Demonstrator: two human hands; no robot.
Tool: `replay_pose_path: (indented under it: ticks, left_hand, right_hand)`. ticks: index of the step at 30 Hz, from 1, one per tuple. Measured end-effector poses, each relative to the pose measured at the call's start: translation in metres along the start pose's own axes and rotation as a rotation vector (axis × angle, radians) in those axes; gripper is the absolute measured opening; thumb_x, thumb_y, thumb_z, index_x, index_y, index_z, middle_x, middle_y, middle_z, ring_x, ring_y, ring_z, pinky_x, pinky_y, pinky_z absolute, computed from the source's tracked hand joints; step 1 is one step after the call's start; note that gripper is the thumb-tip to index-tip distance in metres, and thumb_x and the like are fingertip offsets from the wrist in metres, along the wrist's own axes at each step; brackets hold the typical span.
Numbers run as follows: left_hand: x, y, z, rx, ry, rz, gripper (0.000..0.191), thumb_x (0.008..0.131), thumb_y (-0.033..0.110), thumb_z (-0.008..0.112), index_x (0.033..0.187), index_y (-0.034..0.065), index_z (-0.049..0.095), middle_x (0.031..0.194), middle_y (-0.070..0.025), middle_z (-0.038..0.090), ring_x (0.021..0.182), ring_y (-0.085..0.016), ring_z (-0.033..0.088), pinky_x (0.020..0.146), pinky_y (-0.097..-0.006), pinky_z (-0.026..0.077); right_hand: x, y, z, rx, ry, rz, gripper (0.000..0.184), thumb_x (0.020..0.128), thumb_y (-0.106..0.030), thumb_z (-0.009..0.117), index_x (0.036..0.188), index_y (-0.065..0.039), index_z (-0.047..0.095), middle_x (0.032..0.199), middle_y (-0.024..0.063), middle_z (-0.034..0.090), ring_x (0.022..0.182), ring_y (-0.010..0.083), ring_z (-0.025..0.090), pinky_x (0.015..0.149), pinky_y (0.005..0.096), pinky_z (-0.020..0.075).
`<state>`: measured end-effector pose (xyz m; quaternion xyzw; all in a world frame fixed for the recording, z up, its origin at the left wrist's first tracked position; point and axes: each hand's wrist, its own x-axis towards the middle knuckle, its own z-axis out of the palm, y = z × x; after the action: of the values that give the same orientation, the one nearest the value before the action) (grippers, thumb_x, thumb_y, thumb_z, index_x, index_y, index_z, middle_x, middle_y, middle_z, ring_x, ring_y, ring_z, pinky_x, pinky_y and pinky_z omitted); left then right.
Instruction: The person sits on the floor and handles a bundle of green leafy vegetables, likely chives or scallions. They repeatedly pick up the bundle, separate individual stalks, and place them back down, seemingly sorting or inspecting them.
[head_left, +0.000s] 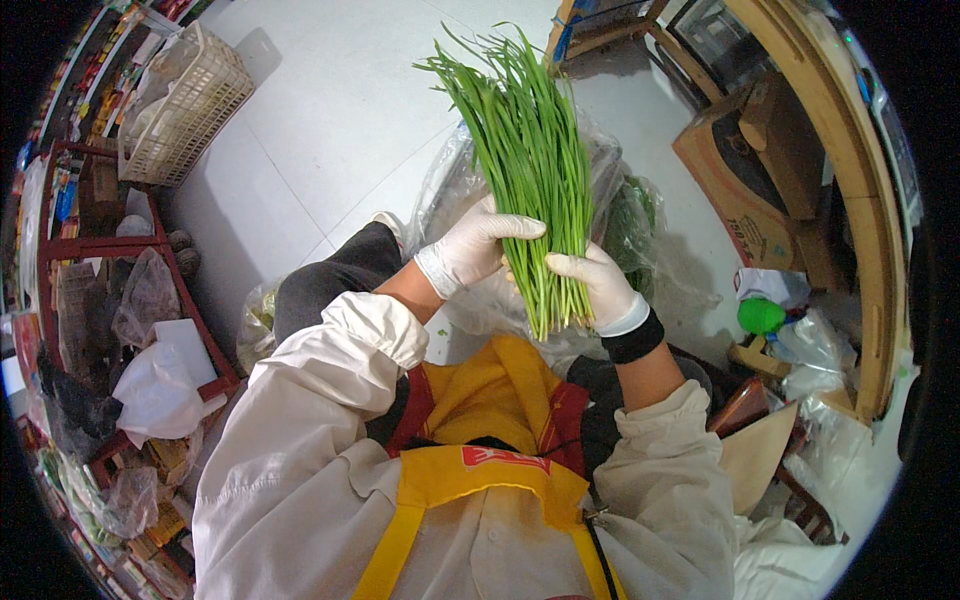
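Observation:
A thick bunch of garlic chives (532, 165) is held up in front of me, its green leaf tips pointing away and its pale cut ends towards my lap. My left hand (480, 240), in a white glove, grips the bunch from the left with the thumb across the stems. Lower down, my gloved right hand (592, 281) clasps the stem ends from the right, thumb on top. Behind the bunch a clear plastic bag (442, 180) is spread, partly hidden. More greens (634, 210) show through plastic at its right.
A cream plastic basket (187, 112) stands at the upper left, near stocked shelves. A dark red wooden frame (105, 247) holds bags at the left. Cardboard boxes (757, 180) sit inside a wooden frame (862, 172) at the right. A green round object (760, 316) lies below them.

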<state>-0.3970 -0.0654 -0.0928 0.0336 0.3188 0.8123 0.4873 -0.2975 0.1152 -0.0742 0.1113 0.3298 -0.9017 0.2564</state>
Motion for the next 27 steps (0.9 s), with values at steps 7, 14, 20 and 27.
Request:
replay_pose_path:
  ticks: [7, 14, 20, 27]
  left_hand:
    - [0.003, -0.008, 0.008, 0.209, 0.040, 0.088, 0.037, 0.087, 0.006, 0.074, 0.123, 0.0031, 0.063, 0.111, -0.0051, 0.070, 0.098, -0.016, 0.067, 0.087, -0.0306, 0.054]
    - [0.001, -0.001, 0.011, -0.069, 0.021, -0.018, 0.047, 0.093, 0.023, 0.070, 0.133, 0.0037, 0.054, 0.118, -0.0089, 0.067, 0.098, -0.022, 0.068, 0.084, -0.0340, 0.056]
    - [-0.005, 0.006, 0.017, -0.078, -0.063, -0.103, 0.058, 0.094, 0.031, 0.068, 0.141, 0.0031, 0.048, 0.125, -0.0122, 0.063, 0.108, -0.022, 0.065, 0.086, -0.0363, 0.055]
    - [0.003, 0.004, 0.011, -0.005, -0.022, -0.023, 0.057, 0.096, 0.027, 0.066, 0.143, 0.0017, 0.049, 0.132, -0.0091, 0.061, 0.109, -0.018, 0.062, 0.095, -0.0342, 0.051]
  right_hand:
    - [0.007, 0.012, -0.001, -0.244, 0.108, -0.027, 0.038, 0.092, -0.004, 0.065, 0.129, 0.001, 0.056, 0.113, 0.0159, 0.069, 0.094, 0.0228, 0.070, 0.080, 0.0340, 0.0585]
    - [0.005, 0.009, -0.004, -0.196, 0.107, -0.037, 0.038, 0.088, -0.008, 0.068, 0.124, 0.000, 0.059, 0.109, 0.0109, 0.069, 0.084, 0.0168, 0.066, 0.075, 0.0291, 0.0557]
    - [0.003, 0.015, -0.002, -0.121, 0.027, 0.068, 0.049, 0.085, -0.015, 0.073, 0.129, 0.000, 0.055, 0.113, 0.0131, 0.068, 0.088, 0.0184, 0.065, 0.078, 0.0309, 0.0554]
    - [0.008, 0.014, -0.001, -0.078, -0.100, 0.121, 0.046, 0.093, -0.019, 0.067, 0.132, 0.000, 0.052, 0.117, 0.0156, 0.067, 0.100, 0.0254, 0.068, 0.085, 0.0376, 0.0582]
